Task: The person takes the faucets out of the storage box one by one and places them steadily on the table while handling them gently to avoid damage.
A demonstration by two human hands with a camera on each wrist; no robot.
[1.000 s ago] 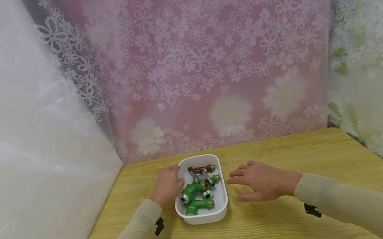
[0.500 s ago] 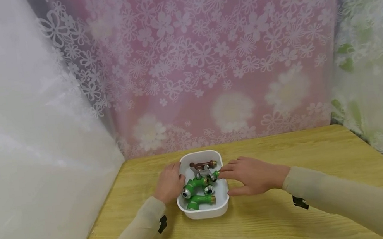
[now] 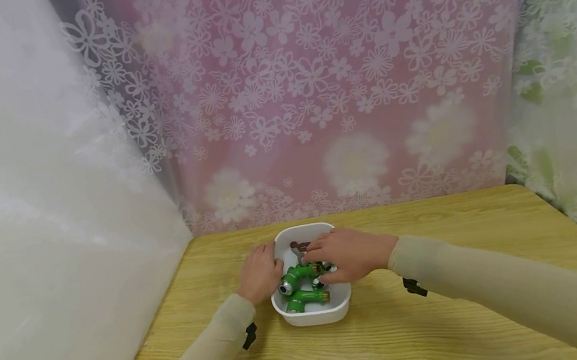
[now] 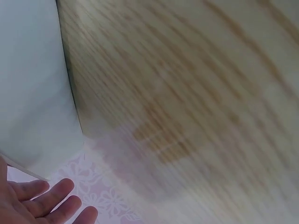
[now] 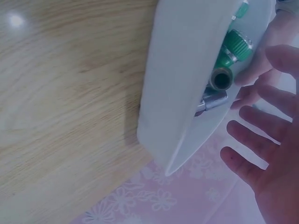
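Observation:
A white plastic tub (image 3: pixel 316 318) stands on the table in the head view, with several tap-like fittings inside. Two green fittings (image 3: pixel 307 296) with brass threaded ends lie toward its near side. Behind them are a grey metal fitting (image 3: pixel 298 252) and a brown one (image 3: pixel 295 244), both partly covered by my right hand. My left hand (image 3: pixel 260 272) holds the tub's left wall, thumb over the rim. My right hand (image 3: pixel 351 254) hovers over the tub's right side. In the right wrist view, its fingers (image 5: pixel 261 123) are spread and hold nothing.
The wooden table (image 3: pixel 415 331) surrounds the tub. A pink floral curtain (image 3: pixel 342 92) hangs behind its back edge. White sheeting (image 3: pixel 61 227) closes off the left side, and a pale leafy curtain (image 3: pixel 568 133) hangs on the right.
My right hand has moved left, from beside the tub to over its contents, covering the back right fittings. My left hand stays at the left rim. The head view has shifted slightly.

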